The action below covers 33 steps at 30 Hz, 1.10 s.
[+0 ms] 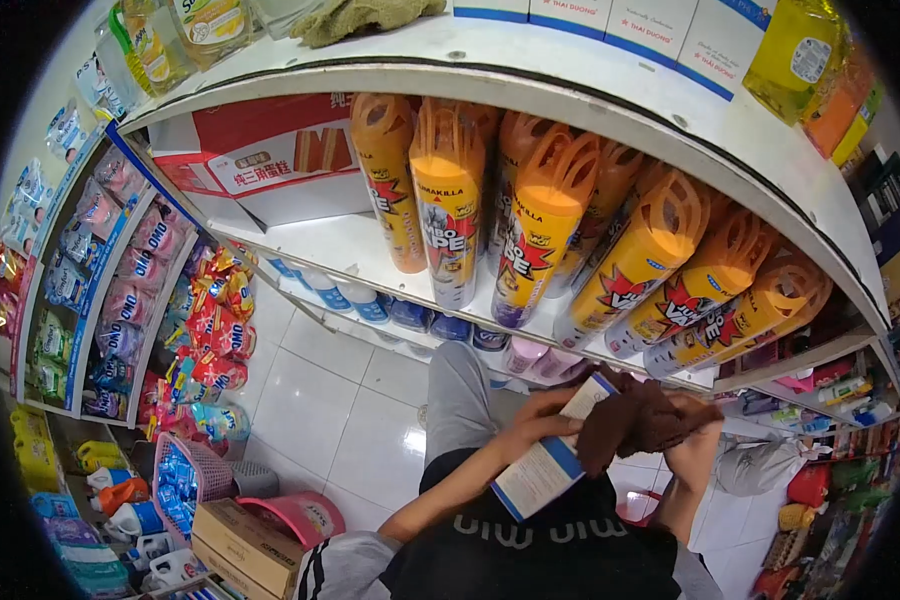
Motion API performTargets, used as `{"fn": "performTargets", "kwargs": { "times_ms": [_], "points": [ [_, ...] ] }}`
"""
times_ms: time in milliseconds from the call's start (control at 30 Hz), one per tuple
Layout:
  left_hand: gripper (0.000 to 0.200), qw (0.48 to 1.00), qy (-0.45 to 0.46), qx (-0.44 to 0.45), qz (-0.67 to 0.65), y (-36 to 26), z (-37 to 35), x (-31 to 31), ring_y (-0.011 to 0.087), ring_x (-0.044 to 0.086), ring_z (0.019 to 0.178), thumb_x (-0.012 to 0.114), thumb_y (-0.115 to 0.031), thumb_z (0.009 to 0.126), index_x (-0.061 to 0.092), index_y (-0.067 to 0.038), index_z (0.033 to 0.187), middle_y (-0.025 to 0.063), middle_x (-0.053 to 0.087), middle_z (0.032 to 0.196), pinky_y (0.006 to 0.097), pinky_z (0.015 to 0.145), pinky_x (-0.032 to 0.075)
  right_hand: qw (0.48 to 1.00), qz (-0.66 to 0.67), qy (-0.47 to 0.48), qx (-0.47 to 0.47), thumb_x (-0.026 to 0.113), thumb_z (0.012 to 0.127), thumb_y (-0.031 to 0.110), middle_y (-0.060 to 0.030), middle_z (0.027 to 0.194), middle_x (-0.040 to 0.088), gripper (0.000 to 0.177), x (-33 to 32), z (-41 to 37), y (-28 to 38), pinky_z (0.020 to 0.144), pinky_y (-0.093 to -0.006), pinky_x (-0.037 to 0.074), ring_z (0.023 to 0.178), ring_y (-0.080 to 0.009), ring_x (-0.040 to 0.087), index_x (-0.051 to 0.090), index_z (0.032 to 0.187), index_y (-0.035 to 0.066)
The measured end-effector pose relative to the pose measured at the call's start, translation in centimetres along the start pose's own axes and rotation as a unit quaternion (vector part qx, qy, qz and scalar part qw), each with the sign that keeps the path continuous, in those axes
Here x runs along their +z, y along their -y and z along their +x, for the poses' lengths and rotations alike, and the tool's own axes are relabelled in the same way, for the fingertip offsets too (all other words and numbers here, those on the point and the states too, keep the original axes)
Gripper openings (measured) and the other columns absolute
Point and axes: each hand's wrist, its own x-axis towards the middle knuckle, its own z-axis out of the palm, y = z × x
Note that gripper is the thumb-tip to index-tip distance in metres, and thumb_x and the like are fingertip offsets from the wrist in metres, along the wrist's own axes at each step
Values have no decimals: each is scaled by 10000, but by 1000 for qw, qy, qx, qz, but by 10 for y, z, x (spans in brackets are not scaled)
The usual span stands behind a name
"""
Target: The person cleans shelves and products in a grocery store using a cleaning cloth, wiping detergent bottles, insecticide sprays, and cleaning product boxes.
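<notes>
A white box with blue edges (542, 478) is held upright and tilted in front of the chest by my left hand (538, 422), whose fingers wrap round its side. My right hand (692, 430) grips a dark brown cloth (625, 425), which lies against the upper part of the box and hides some of it. Just beyond the hands, orange and yellow spray cans (545, 220) stand in a row on a white shelf (320, 237).
Similar white boxes (635, 30), a greenish cloth (355, 20) and bottles (800, 60) rest on the top shelf. A red carton (260, 155) sits left of the cans. Detergent packets (220, 330), a pink basket (185, 480) and a cardboard box (240, 545) are at the left.
</notes>
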Motion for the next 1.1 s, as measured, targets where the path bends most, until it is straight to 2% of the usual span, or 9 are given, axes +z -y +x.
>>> {"fn": "performTargets", "kwargs": {
  "times_ms": [67, 200, 333, 400, 500, 733, 800, 867, 1100],
  "points": [
    [482, 998, -8, 27, 54, -14, -1, 1, 118, 470, 955, 539, -149, 718, 435, 19, 1158, 63, 522, 1050, 232, 809, 358, 998, 42, 36, -1, 660, 575, 39, -128, 795, 612, 228, 0, 10, -9, 690, -283, 441, 766, -227, 591, 616, 791, -19],
    [549, 988, -116, 102, 25, 2, 5, 0, 114, 457, 975, 543, -197, 756, 354, 6, 1230, 67, 489, 1112, 228, 824, 351, 994, 20, 61, -91, 672, 584, 87, -150, 1201, 396, 715, 39, 19, 5, 897, -308, 319, 1089, -230, 413, 349, 1214, -11],
    [625, 950, -247, 169, 92, -9, -3, 17, 119, 445, 995, 559, -196, 760, 268, 48, 1257, 107, 434, 1178, 249, 833, 358, 950, 279, 111, 82, 638, 620, 97, -177, 1276, 291, 881, 71, -7, 2, 961, -335, 240, 1192, -273, 279, 97, 1309, 8],
    [686, 894, -273, 328, 136, -4, -4, 8, 173, 467, 998, 568, -158, 730, 206, 63, 1269, 159, 439, 1158, 274, 822, 382, 924, 311, 189, 119, 615, 639, 89, -200, 1278, 287, 870, 75, -15, -4, 966, -345, 237, 1207, -295, 257, 71, 1313, 12],
    [734, 843, -309, 427, 107, -26, -5, 10, 221, 485, 991, 565, -121, 711, 145, 49, 1287, 180, 454, 1129, 296, 827, 387, 961, 142, 225, 74, 596, 657, 86, -213, 1299, 259, 792, 80, -27, -34, 966, -347, 243, 1199, -312, 281, 136, 1296, -5],
    [799, 852, -295, 383, 202, -12, 3, 19, 248, 366, 1129, 630, -191, 696, 144, 32, 1289, 183, 331, 1250, 333, 938, 268, 929, 253, 231, 138, 602, 672, 90, -193, 1244, 349, 680, 68, -37, -72, 937, -326, 287, 1154, -261, 348, 255, 1248, -16],
    [793, 882, -207, 345, 244, -8, 3, 21, 242, 318, 1166, 625, -207, 701, 150, 27, 1291, 169, 322, 1268, 330, 957, 229, 959, 74, 263, 73, 595, 672, 76, -163, 1175, 414, 600, 65, -38, -73, 893, -311, 324, 1086, -224, 403, 323, 1197, -19],
    [795, 902, -180, 326, 219, -19, 1, 26, 237, 354, 1137, 626, -203, 689, 158, 17, 1293, 163, 342, 1251, 320, 942, 253, 909, -288, 283, -102, 586, 670, 70, -121, 1066, 504, 479, 62, -42, -64, 825, -293, 378, 980, -184, 477, 430, 1114, -23],
    [781, 949, -122, 291, -6, -28, -4, 29, 203, 390, 1099, 598, -135, 698, 127, -16, 1310, 142, 380, 1214, 295, 918, 279, 975, 70, 186, 96, 583, 667, 68, -103, 981, 534, 401, 68, -42, -48, 775, -285, 399, 906, -180, 508, 473, 1041, -24]
  ]
}}
